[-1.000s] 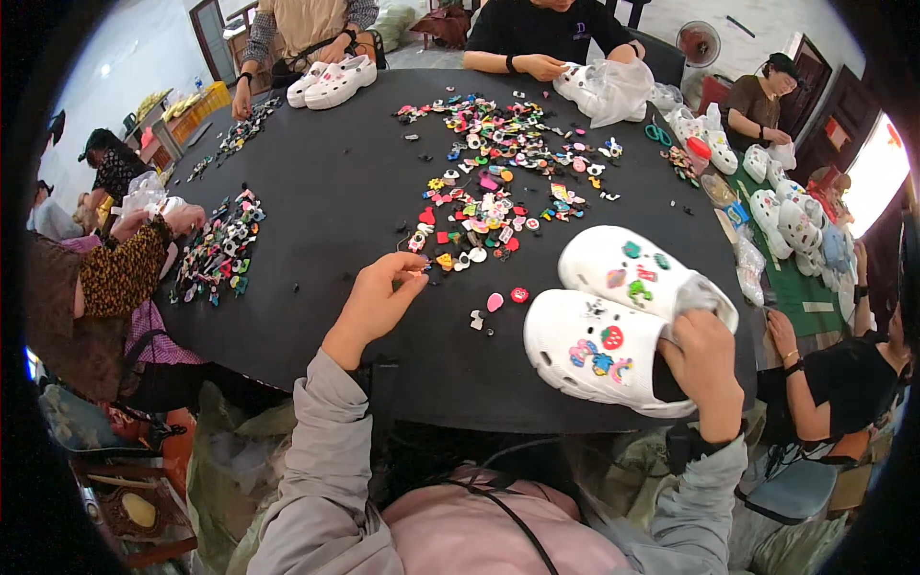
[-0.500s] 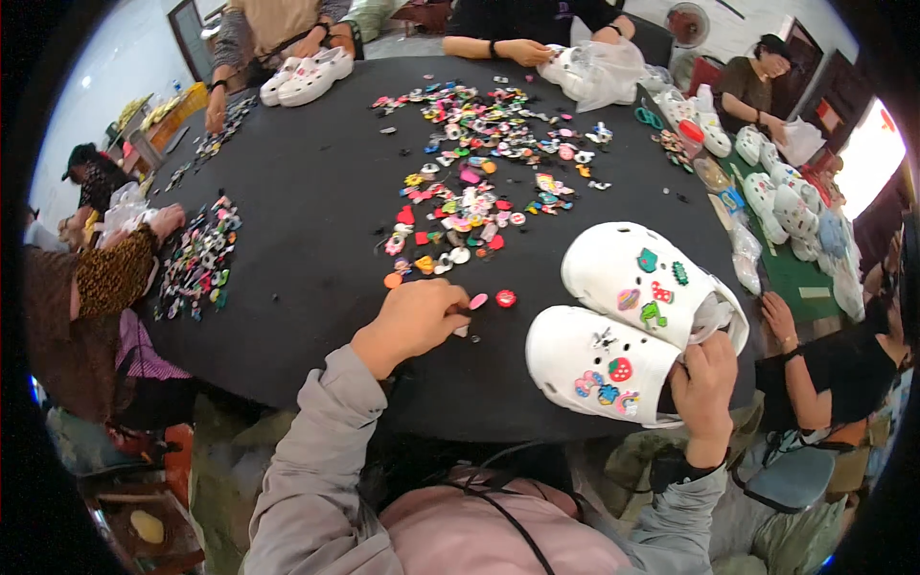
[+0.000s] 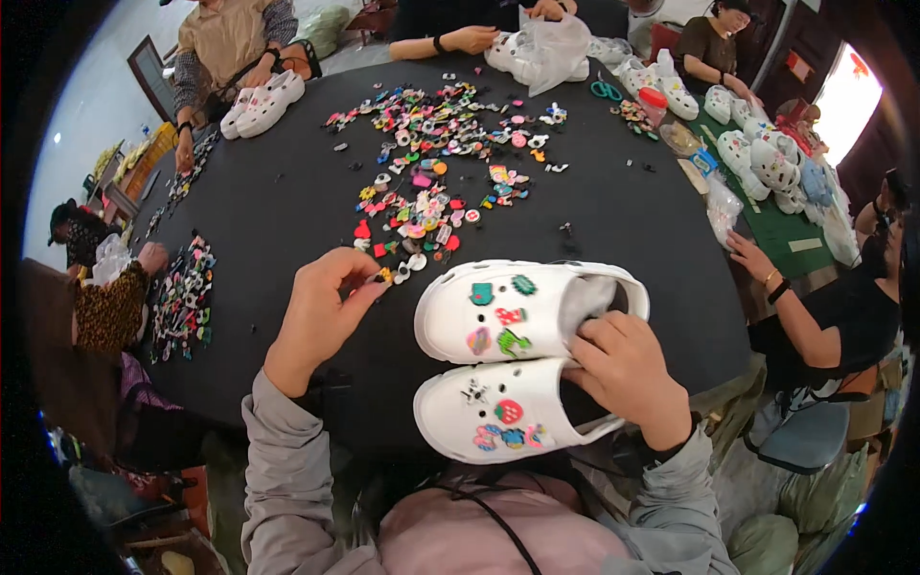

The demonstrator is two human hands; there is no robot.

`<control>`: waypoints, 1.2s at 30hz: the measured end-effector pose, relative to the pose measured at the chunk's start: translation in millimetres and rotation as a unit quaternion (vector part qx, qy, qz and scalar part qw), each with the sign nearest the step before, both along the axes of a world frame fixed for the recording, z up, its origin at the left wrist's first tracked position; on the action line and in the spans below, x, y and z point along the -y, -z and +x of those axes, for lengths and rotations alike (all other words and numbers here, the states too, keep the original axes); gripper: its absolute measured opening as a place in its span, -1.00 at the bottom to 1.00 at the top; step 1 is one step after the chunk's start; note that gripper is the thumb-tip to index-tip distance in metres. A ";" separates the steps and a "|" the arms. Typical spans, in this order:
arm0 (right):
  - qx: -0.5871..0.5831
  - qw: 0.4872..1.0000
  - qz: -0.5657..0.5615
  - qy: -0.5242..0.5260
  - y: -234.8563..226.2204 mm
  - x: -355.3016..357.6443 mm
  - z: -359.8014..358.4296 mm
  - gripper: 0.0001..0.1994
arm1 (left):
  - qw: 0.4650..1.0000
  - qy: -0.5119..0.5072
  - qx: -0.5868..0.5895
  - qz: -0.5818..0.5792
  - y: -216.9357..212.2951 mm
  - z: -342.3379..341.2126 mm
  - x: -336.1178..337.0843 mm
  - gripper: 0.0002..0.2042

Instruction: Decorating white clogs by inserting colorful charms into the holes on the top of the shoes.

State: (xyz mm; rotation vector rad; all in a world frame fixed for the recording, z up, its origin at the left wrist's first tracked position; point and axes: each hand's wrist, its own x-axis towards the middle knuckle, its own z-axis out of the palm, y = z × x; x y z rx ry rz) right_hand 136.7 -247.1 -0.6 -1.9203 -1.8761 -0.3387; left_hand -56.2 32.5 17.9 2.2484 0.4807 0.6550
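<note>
My left hand [image 3: 321, 311] is closed in a pinch, thumb and forefinger on a small yellow-orange shoe charm [image 3: 384, 275] at the near edge of the charm pile. Beside it lie white charms [image 3: 417, 262]. My right hand [image 3: 628, 374] grips a pair of white clogs where their inner sides meet, fingers inside the openings. The far clog [image 3: 446, 311] carries green, red and pink charms and has pale stuffing [image 3: 585, 302] inside. On the near clog [image 3: 446, 412] are a strawberry, blue and pink charms and a dark one. Both toes point left.
Mixed shoe charms [image 3: 431, 125] spread over the black table [image 3: 278, 216], with another heap [image 3: 182, 302] at left. Co-workers sit around it. More white clogs [image 3: 264, 103] stand at far left, others [image 3: 757, 163] on a green surface at right. Teal scissors [image 3: 606, 88] lie far right.
The clogs have moved left and nearer my body, held by my right hand. My left hand has shifted left and onto the yellow-orange charm. The whole view has turned slightly.
</note>
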 end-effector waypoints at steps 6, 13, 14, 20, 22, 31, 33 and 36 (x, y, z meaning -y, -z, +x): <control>0.021 1.000 -0.003 0.022 -8.7 -4.9 -10.2 -0.59 | 0.991 0.122 0.004 0.064 -4.2 8.8 42.6 -0.85; -0.029 0.999 0.017 0.042 -6.5 3.4 -30.8 -0.55 | 0.969 0.243 0.013 0.028 5.3 30.3 84.4 -0.89; -0.033 0.998 0.016 0.045 -2.2 1.4 -31.5 -0.54 | 0.970 0.243 0.016 0.027 6.9 32.1 85.7 -0.89; -0.043 0.997 0.043 0.036 4.1 6.6 -28.4 -0.54 | 0.965 0.250 0.021 0.074 10.4 35.1 90.3 -0.88; -0.045 0.997 0.042 0.039 4.0 6.7 -28.2 -0.55 | 0.964 0.251 0.021 0.086 10.0 35.4 91.5 -0.89; -0.057 0.997 0.042 0.039 3.3 7.0 -27.1 -0.58 | 0.966 0.249 0.005 0.071 8.4 37.6 90.4 -0.89; -0.061 0.997 0.040 0.039 3.3 6.9 -27.0 -0.59 | 0.965 0.248 0.006 0.087 6.5 36.5 88.5 -0.89; -0.061 0.996 0.045 0.037 3.3 5.8 -26.8 -0.59 | 0.959 0.258 0.007 0.117 3.8 36.2 88.1 -0.89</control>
